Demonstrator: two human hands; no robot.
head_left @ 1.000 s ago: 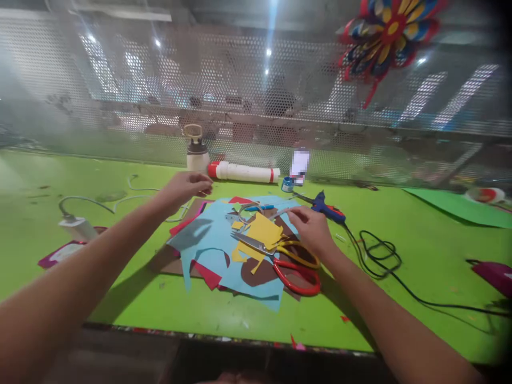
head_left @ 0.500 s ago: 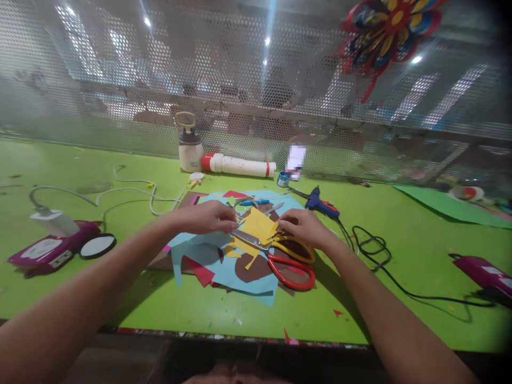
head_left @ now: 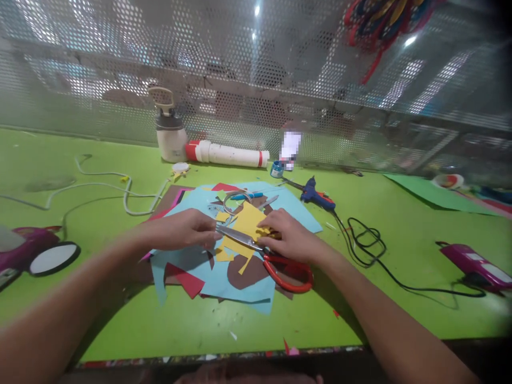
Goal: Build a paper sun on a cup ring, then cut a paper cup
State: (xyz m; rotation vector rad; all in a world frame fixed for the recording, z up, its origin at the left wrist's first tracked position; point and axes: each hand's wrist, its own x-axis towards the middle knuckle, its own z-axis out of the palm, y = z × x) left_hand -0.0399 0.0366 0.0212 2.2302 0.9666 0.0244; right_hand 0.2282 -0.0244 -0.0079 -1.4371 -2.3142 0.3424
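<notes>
- Between the two hands, on the green counter (head_left: 400,250), lies a heap of cut paper: light blue sheets (head_left: 224,277), brown pieces (head_left: 244,269), red scraps (head_left: 188,281) and a yellow piece (head_left: 246,224) on top
- Left hand (head_left: 182,229) rests on the heap with its fingers (head_left: 210,234) curled together at the yellow piece's left edge, right at the tip of the scissor blades; whether they pinch the paper or only press on it I cannot tell
- Right hand (head_left: 290,240) lies on the handle end of the scissors (head_left: 276,261), its fingers (head_left: 269,230) bent down onto the yellow piece and the top of the handles; a firm grip on the handles cannot be made out
- Scissors lie flat across the heap, metal blades pointing toward the left fingers, red handle loop showing just below the right hand
- Beyond the fingers, farther up the heap, lie a blue pen (head_left: 246,196) and a thin wire loop (head_left: 234,200)
- Past the right fingers, off the paper, a blue glue gun (head_left: 316,196) lies on the counter, its black cord (head_left: 368,248) coiling away to the right
- Far from the fingers, against the perforated metal wall (head_left: 256,80), stand a white bottle (head_left: 171,136) and a white tube with red ends (head_left: 226,153) lying on its side
- Well off to the left of the left forearm trails a white cable (head_left: 100,186), with a round mirror (head_left: 54,258) lower down
</notes>
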